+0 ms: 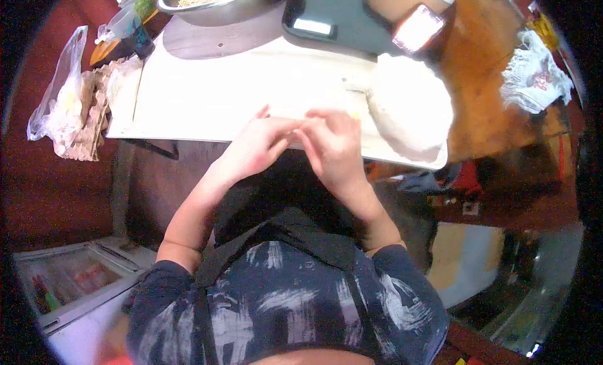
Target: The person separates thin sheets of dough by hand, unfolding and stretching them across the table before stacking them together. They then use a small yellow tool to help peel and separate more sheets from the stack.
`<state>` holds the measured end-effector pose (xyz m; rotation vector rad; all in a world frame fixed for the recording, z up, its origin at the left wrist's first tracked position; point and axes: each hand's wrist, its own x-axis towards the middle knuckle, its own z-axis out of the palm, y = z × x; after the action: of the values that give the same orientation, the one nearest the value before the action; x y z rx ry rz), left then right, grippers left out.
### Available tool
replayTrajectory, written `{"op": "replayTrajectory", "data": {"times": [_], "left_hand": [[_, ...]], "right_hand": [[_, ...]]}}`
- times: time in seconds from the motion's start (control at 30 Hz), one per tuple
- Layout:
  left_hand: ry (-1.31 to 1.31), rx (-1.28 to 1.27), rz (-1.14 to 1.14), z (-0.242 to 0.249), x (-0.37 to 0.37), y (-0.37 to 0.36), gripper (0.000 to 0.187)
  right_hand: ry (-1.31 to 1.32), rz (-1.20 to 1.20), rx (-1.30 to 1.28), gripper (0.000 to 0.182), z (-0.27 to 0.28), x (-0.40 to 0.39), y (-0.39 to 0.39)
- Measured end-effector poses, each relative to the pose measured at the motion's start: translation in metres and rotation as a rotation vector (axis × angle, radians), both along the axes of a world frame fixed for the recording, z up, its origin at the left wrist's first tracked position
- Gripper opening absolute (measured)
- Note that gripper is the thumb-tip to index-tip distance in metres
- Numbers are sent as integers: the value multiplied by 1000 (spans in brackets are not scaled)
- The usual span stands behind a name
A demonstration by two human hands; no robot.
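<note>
My left hand (259, 146) and my right hand (333, 145) meet at the fingertips above the near edge of a white board (251, 82). Fingers on both sides are bent and pressed together; whatever lies between them, if anything, is hidden or too small to name. Right of my right hand sits a large rounded white mass (411, 104), too bright to make out its surface. A tiny yellow spot shows beside my right hand.
A metal bowl (220, 13) of pale flakes stands at the back, near a dark scale (352, 35). A plastic bag (63, 107) hangs at the left edge. A crumpled white cloth (534, 76) lies right. A glass-topped freezer (81, 283) is lower left.
</note>
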<state>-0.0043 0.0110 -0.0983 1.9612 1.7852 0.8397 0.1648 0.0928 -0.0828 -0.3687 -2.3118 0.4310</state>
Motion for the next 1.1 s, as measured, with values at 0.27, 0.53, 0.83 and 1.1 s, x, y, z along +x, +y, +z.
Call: {"op": "replayTrajectory", "data": {"times": [0.27, 0.53, 0.83, 1.1], "left_hand": [[-1573, 490, 472, 28, 25, 41, 33], [-1370, 466, 558, -28, 2, 12, 24], [-1071, 272, 482, -22, 2, -25, 23], [-1037, 236, 594, -15, 7, -27, 24]], "right_hand": [[310, -149, 124, 46, 15, -17, -4], [46, 53, -263, 45, -37, -39, 10], [137, 87, -186, 37, -17, -58, -2], [132, 75, -288, 15, -27, -65, -1]]}}
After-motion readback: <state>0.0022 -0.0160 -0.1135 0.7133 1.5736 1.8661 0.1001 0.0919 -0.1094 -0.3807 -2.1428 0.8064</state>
